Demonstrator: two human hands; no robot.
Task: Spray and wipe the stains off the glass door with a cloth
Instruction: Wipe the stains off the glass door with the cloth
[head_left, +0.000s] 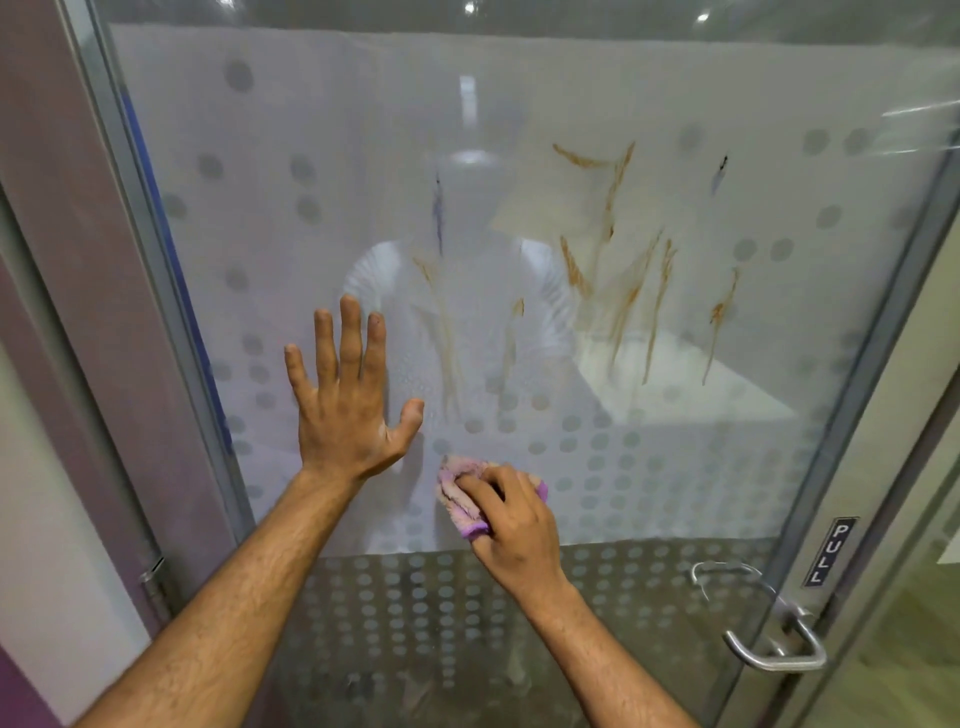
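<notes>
The glass door (727, 322) fills the view, its wide frosted band patterned with grey dots. The left hand (348, 405) lies flat against the frosted glass, left of centre, fingers spread and pointing up, holding nothing. The right hand (511, 525) sits just below and to the right of it, fingers closed over a bunched pink-purple cloth (457, 493) and pressing it to the glass near the lower edge of the frosted band. The two hands are close together but not touching.

Brown streaked stains (618, 291) run mostly downward across the upper right part of the frosted band, well above the cloth. Further brown streaks (447, 332) lie above the cloth, right of the left hand. Two short dark purple marks are present: one (439, 208) above centre, one (721, 169) toward the upper right.

A metal lever handle (769, 644) is fitted at the door's lower right edge. A vertical "PULL" label (830, 552) is fixed to the frame just above it. A hinge fitting (153, 579) shows on the left frame.
</notes>
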